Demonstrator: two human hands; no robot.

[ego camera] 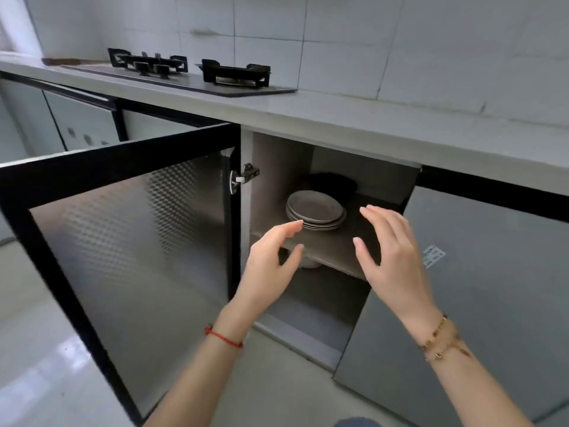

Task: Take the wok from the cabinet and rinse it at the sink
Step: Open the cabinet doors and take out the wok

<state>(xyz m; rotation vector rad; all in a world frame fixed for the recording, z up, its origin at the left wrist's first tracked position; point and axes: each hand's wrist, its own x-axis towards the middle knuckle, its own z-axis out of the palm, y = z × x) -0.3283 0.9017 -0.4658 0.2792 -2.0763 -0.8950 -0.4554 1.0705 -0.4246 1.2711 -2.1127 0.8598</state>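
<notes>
— Behind the plates (314,211), at the back of the cabinet shelf (334,246), what is that dark shape?

— Likely the wok (332,184): black, rounded, low, mostly in shadow. Only its upper curve shows above the stack, so I can't make out a handle.

— Where does it lie relative to each grip?

— Farther in than both. The left hand (271,257) hovers at the shelf's front edge, fingertips just before the plate stack. The right hand (389,251) is over the shelf's right part, beside the plates. The wok sits beyond and between them, apart from both.

— And each grip itself?

— Both spread wide, fingers curved and splayed, palms turned toward one another. Neither holds anything; neither touches the wok.

— Anything else around?

— The cabinet door (129,241) stands swung out to the left, and a gas hob (191,72) sits on the table (354,118) above.
</notes>
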